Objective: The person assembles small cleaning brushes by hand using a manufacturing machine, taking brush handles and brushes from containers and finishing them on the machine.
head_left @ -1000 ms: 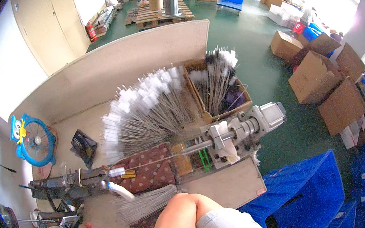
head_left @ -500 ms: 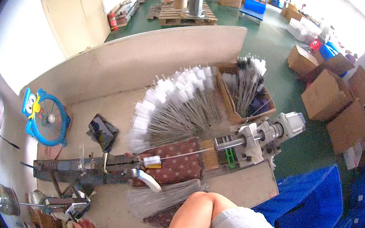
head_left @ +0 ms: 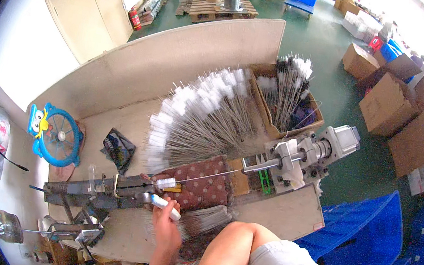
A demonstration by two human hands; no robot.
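Note:
My left hand (head_left: 166, 228) is wrapped round the white handle (head_left: 173, 213) of a lever on a dark metal clamping fixture (head_left: 102, 192). Just above the fingers, a small white brush head (head_left: 166, 183) lies at the fixture's end. From it a thin wire (head_left: 206, 177) runs right toward the spindle (head_left: 264, 166) of a motor unit (head_left: 322, 152). My right arm (head_left: 229, 247) is bent, elbow near the table's front edge. Its hand lies outside the picture. Under the wire is a brown polka-dot cloth (head_left: 205, 185); loose bare wires (head_left: 205, 223) lie beside my left hand.
A fan of white-headed wire brushes (head_left: 199, 109) covers the table's middle, beside a cardboard box (head_left: 281, 133) of more brushes. Further left are a blue fan (head_left: 61, 137) and a dark plastic pouch (head_left: 118, 149). Blue bins (head_left: 360, 227) stand at right; a low panel (head_left: 180, 48) edges the table's back.
My left hand has come up from the table's lower left edge and taken hold of the white handle. The view has shifted slightly. My right arm stays bent in place.

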